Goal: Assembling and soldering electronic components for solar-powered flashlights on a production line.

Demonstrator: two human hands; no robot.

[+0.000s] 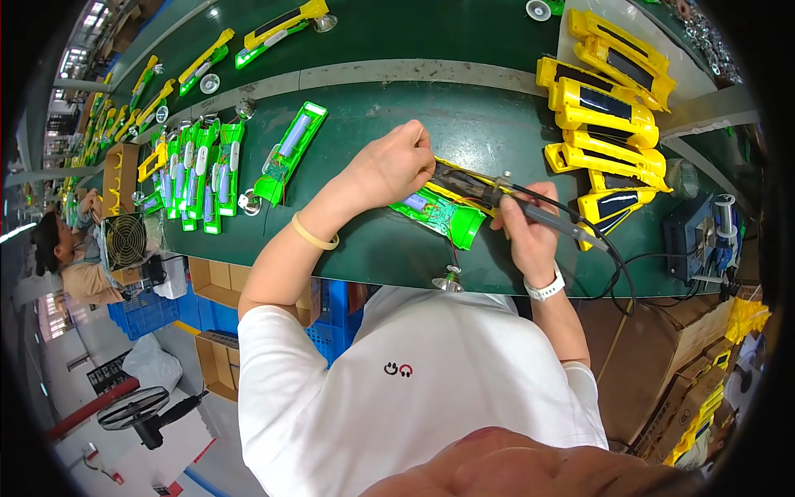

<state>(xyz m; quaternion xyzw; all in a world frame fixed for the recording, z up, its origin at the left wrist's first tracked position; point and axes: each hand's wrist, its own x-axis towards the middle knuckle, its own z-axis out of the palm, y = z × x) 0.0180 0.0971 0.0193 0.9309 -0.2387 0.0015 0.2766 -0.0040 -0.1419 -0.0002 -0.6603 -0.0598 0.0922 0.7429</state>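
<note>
In front of me on the green bench lies a green lamp housing (431, 217) with a blue cylindrical battery and a green circuit board in it. A yellow casing (464, 197) with a dark panel lies along its far side. Thin wires run from the housing to a lamp reflector (448, 280) at the bench's near edge. My left hand (396, 168) is closed at the casing's left end; its curled fingers hide what they grip. My right hand (528, 225) is closed round a soldering iron (555, 222), held over the casing's right part. The iron's tip is hard to make out.
Several yellow casings (604, 112) are stacked at the right. Beside them stands a blue soldering station (691, 236) with black cables looping nearby. Several green housings (199, 174) stand in a row at the left, one green housing (291, 149) apart. A co-worker (79, 248) sits far left.
</note>
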